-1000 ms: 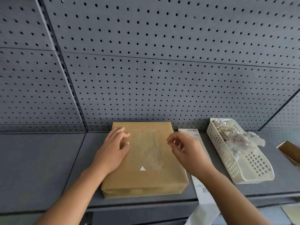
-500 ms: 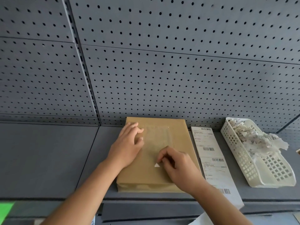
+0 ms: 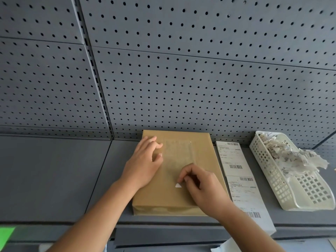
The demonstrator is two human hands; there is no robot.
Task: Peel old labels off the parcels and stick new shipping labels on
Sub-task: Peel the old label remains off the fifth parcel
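Our left hand point(image 3: 143, 166) presses flat on the parcel point(image 3: 203, 157), far left; our right hand point(image 3: 201, 188) curls over the label scrap point(image 3: 178, 185) near its middle, grip we cannot tell. Picking could shred the scrap and leave bits stuck. The parcel lies on the shelf point(image 3: 54, 179), long axis pointing away from us

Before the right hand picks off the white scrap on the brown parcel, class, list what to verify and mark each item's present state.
1. Parcel lies flat on the shelf: ok.
2. Left hand rests on the parcel, steadying it: ok.
3. Right hand has fingertips at the white scrap: ok.
4. Scrap's edge is lifted enough to pinch: cannot tell.
5. Strip of new labels lies beside the parcel: ok.
6. Basket of peeled scraps has room: ok.
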